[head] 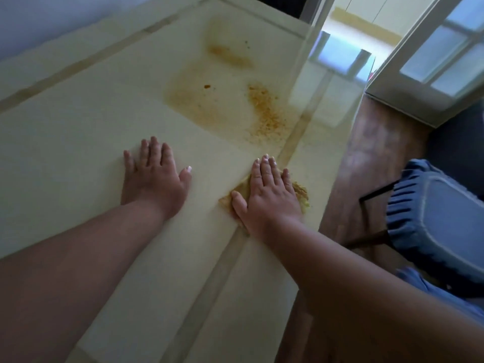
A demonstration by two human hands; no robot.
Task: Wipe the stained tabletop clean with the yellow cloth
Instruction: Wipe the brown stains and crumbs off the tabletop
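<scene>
The pale glossy tabletop (78, 142) carries orange-brown stains (264, 113) ahead of my hands: a crumbly streak near the right edge, a faint smeared patch (193, 95) beside it and a smaller streak (227, 55) farther back. My right hand (267, 192) lies flat, palm down, pressing the yellow cloth (301, 192) onto the table just short of the stains; only the cloth's edges show around the hand. My left hand (154, 179) rests flat on bare tabletop to the left, fingers spread, holding nothing.
The table's right edge (327, 179) runs close to my right hand, with wooden floor (366, 158) beyond. A chair with a blue ruffled seat cover (432, 224) stands at the right. A white glass-paned door (440, 56) is at the top right. A wall lies along the left.
</scene>
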